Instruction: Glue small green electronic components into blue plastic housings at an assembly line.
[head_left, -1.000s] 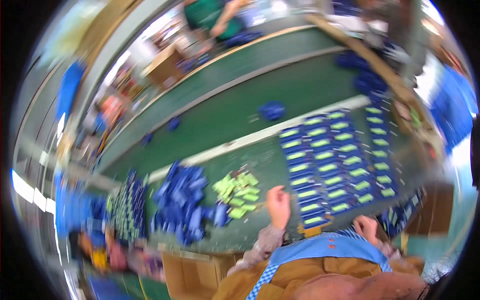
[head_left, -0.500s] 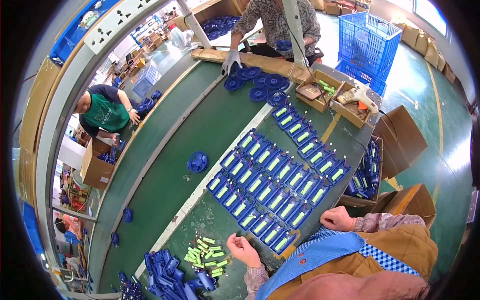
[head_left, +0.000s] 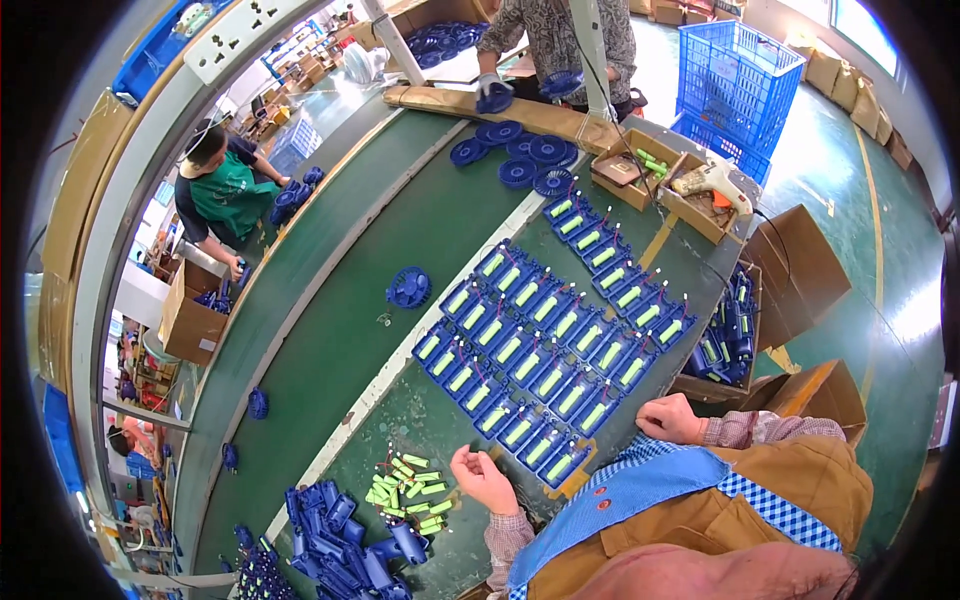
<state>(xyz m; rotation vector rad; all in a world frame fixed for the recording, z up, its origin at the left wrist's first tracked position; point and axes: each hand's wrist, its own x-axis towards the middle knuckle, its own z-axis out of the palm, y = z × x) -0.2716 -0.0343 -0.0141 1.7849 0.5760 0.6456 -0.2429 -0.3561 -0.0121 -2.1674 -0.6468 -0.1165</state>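
Note:
My left hand [head_left: 485, 480], its fingers curled in with nothing showing in them, is at the table edge between loose batteries and the laid-out casings. Closed in a loose fist, my right hand [head_left: 672, 418] rests by the table edge near the right end of the rows. In front of both hands lie rows of blue plastic casings [head_left: 550, 382], each holding a light green battery with a thin wire and small white plug. A pile of loose green batteries [head_left: 408, 490] is left of my left hand, beside a heap of blue casings [head_left: 335, 535].
A green conveyor belt [head_left: 330, 330] carries a blue fan part [head_left: 409, 287]. At the far end are more round fan parts [head_left: 517, 173] and boxes with a glue gun [head_left: 715, 187]. A carton of casings [head_left: 730, 340] stands right. Two people work across the belt.
The fan part on the belt has moved away and slightly right. The far person has lifted a fan part with a gloved hand; the person at left has leaned. My hands stay almost still.

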